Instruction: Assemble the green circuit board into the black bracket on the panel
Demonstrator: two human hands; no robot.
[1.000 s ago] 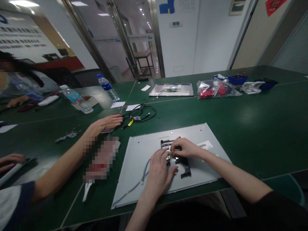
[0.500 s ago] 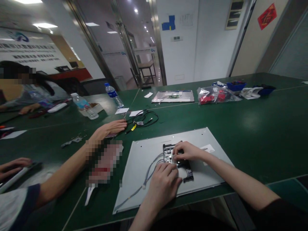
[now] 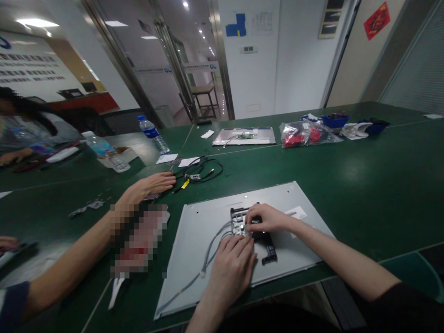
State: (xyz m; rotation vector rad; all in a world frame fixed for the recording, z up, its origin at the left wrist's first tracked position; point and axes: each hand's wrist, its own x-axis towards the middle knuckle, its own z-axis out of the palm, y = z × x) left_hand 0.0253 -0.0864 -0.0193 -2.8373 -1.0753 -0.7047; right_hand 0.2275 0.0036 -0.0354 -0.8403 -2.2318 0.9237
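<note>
A flat grey metal panel [image 3: 194, 236], like the back of a display, lies on the green table in front of me. Mounted at its middle is a black plastic bracket [image 3: 268, 252], with grey cables [image 3: 208, 254] running from it to the lower left. My left hand [image 3: 234, 261] lies over the bracket's near left side, fingers together and bent; their tips are partly hidden. Just beyond it, my right hand [image 3: 267, 217] pinches down at the bracket beside small silvery parts [image 3: 242, 227]. Whatever sits between its fingertips is too small to make out.
Another person's hand [image 3: 157, 182] rests near a coiled black cable [image 3: 211, 173]. Plastic bottles [image 3: 152, 134] stand at the far left. A second panel [image 3: 225, 136] and a bag of red parts [image 3: 305, 135] lie at the back. A pixelated pinkish item [image 3: 145, 240] is left of the panel.
The view has shifted slightly, so the scene sits further left. Both my hands stay at the bracket, with only slight finger movement.
</note>
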